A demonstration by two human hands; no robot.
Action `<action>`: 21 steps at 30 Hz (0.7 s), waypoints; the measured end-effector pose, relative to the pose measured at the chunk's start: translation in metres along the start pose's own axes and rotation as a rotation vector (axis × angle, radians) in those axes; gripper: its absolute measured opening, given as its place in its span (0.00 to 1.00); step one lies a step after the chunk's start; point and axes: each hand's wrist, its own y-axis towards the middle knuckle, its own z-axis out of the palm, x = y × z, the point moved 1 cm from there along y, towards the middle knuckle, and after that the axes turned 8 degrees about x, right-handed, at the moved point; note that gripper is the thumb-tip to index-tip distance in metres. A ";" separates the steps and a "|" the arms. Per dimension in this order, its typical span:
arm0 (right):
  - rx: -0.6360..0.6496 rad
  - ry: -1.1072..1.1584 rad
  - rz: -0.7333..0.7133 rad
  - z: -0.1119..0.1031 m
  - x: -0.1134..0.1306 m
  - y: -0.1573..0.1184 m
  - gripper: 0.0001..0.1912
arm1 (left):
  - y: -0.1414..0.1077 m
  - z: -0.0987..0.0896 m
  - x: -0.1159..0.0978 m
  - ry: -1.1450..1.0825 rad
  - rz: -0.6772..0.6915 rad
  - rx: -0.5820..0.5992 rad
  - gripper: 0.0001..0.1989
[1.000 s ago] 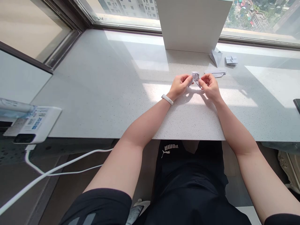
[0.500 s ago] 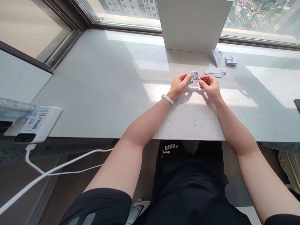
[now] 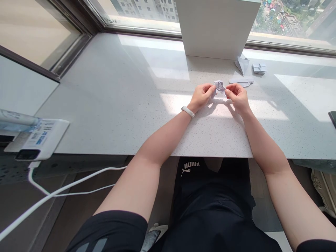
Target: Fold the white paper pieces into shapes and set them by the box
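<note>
Narrow pinch: left grip [image 3: 201,97] and right grip [image 3: 237,98] shut on a folded paper piece [image 3: 218,86].
We see the piece held between both sets of fingertips, in front of the white upright panel [image 3: 217,29] and over the bench [image 3: 110,99]. Its long axis slants down toward the right grip, whose fingertips [image 3: 226,93] sit at its pointed end; the left grip holds the wider body. Other folded paper pieces [image 3: 242,64] lie just right of the panel.
</note>
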 end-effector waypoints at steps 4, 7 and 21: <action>-0.064 0.022 -0.001 -0.027 -0.001 0.009 0.21 | -0.004 -0.001 -0.007 0.068 -0.049 0.026 0.24; -0.236 0.010 0.028 -0.073 0.006 0.018 0.21 | -0.007 -0.003 -0.011 0.079 -0.087 0.043 0.20; -0.626 -0.193 0.490 -0.172 0.033 0.014 0.24 | -0.002 -0.005 -0.003 0.159 -0.068 0.052 0.23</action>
